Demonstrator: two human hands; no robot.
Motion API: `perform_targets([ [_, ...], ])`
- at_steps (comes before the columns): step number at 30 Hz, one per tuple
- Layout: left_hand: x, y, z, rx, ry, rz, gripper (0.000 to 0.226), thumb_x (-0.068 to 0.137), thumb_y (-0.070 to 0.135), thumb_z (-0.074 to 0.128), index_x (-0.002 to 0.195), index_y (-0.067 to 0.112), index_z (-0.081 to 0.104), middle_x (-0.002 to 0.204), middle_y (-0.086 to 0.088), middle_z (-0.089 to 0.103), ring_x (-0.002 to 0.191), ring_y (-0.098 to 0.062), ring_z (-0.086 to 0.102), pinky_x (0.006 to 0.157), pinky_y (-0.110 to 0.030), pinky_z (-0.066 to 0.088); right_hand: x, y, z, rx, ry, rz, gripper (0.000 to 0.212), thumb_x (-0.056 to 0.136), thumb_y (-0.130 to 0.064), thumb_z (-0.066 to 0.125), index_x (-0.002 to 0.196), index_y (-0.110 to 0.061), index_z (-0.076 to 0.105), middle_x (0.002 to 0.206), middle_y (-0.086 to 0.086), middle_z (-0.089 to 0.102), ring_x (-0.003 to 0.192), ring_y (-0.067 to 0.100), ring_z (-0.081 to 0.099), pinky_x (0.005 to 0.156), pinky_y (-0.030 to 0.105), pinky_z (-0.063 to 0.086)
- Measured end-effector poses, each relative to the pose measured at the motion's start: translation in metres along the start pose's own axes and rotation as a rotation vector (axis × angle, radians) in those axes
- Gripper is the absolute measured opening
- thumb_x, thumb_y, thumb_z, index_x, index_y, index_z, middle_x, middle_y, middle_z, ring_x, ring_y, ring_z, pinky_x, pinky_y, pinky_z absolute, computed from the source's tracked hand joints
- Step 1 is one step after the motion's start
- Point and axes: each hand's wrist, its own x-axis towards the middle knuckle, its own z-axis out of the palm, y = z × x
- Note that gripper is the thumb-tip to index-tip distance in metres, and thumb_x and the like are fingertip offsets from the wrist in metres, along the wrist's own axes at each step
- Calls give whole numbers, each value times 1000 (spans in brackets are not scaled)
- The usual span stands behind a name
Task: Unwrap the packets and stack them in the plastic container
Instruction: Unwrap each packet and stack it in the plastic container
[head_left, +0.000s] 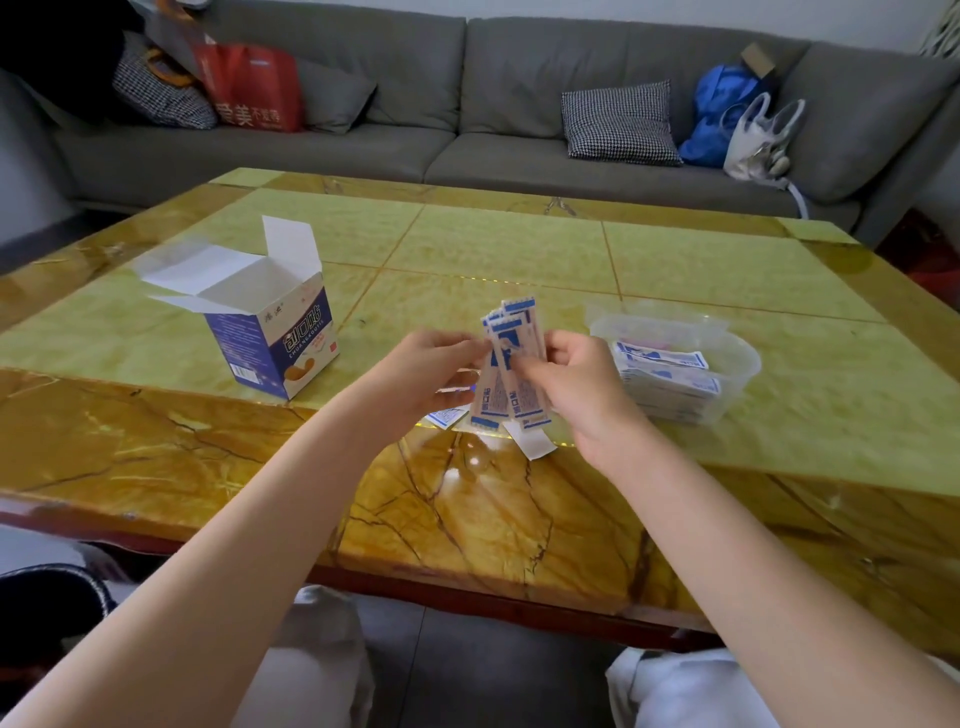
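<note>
Desk (675, 270): glossy green-yellow stone top. On it: open blue-white carton (275, 332) left, clear plastic container (737, 364) with packets right, loose white wrappers (535, 441) near front edge.

Glossy marble-look table (519, 519), clear plastic container (743, 364), paper packets (511, 379), cardboard box (270, 332)

A home living room. A grey corner sofa (519, 104) runs along the far side, with houndstooth cushions (621, 122), a red shopping bag (249, 85) at far left and a blue bag (719, 111) at far right. Near it stands a low, glossy marble-patterned worktop (519, 244).
</note>
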Motion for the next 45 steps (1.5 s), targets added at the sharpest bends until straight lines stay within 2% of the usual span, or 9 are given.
perform_targets([
  [5, 0, -5, -3, 174, -67, -12, 10, 88, 12, 58, 92, 15, 67, 84, -3, 60, 67, -8, 48, 60, -18, 39, 8, -1, 0, 150, 77, 57, 21, 87, -3, 58, 78, -21, 62, 86, 2, 68, 90, 25, 66, 84, 43, 53],
  [9, 3, -8, -4, 172, 57, 12, 4, 82, 17, 67, 79, 18, 65, 84, -4, 63, 73, -12, 52, 66, -23, 42, 9, -4, 3, 307, -5, 162, 11, 87, 0, 57, 89, -10, 63, 83, 5, 67, 72, 18, 65, 69, 37, 56],
  [13, 6, -9, -4, 173, 89, 13, 19, 78, 14, 71, 95, 11, 65, 107, -16, 67, 92, -21, 61, 85, -36, 49, 10, -2, 1, 372, 5, 224, 11, 87, 0, 57, 90, -9, 62, 85, 7, 67, 69, 16, 65, 52, 29, 53],
  [21, 1, -5, -10, -244, -68, -73, 29, 86, 4, 59, 114, 4, 55, 104, -12, 69, 82, -22, 70, 73, -30, 59, 14, 0, -5, 306, 170, 147, 15, 86, -1, 60, 82, -15, 65, 87, 8, 70, 78, 23, 68, 73, 41, 57],
  [29, 3, -6, -13, -256, 131, -34, 17, 82, -8, 59, 85, 6, 50, 96, -16, 64, 75, -21, 65, 60, -25, 59, 10, -4, -5, 500, -1, 306, 11, 87, 2, 57, 88, -7, 63, 79, 8, 64, 66, 19, 61, 54, 32, 52],
  [33, 5, -8, -10, -160, 207, -3, 21, 79, -8, 63, 80, 8, 50, 82, -10, 62, 72, -22, 64, 74, -32, 57, 9, -6, -3, 559, -81, 354, 9, 87, 0, 57, 90, -6, 63, 83, 10, 65, 71, 21, 62, 56, 33, 57],
  [36, 7, -12, -2, 43, 203, 6, 21, 74, 1, 72, 89, 5, 57, 88, -16, 64, 81, -28, 65, 86, -42, 52, 7, -5, 3, 438, -48, 312, 8, 86, -1, 59, 92, -5, 63, 84, 11, 65, 73, 22, 62, 64, 38, 54],
  [42, 10, -13, -11, 260, 272, 86, 12, 79, 9, 69, 88, 8, 60, 82, -10, 63, 70, -20, 61, 68, -30, 52, 11, -2, -2, -47, 232, 23, 6, 87, -6, 58, 85, -9, 63, 99, 21, 68, 93, 38, 64, 84, 51, 52],
  [45, 10, -16, -14, 498, 257, 101, 13, 78, 8, 69, 79, 12, 57, 79, -5, 61, 69, -20, 55, 57, -24, 40, 14, -4, -12, -273, 161, -157, 23, 90, -7, 53, 113, -11, 49, 101, 8, 65, 82, 24, 63, 70, 28, 53],
])
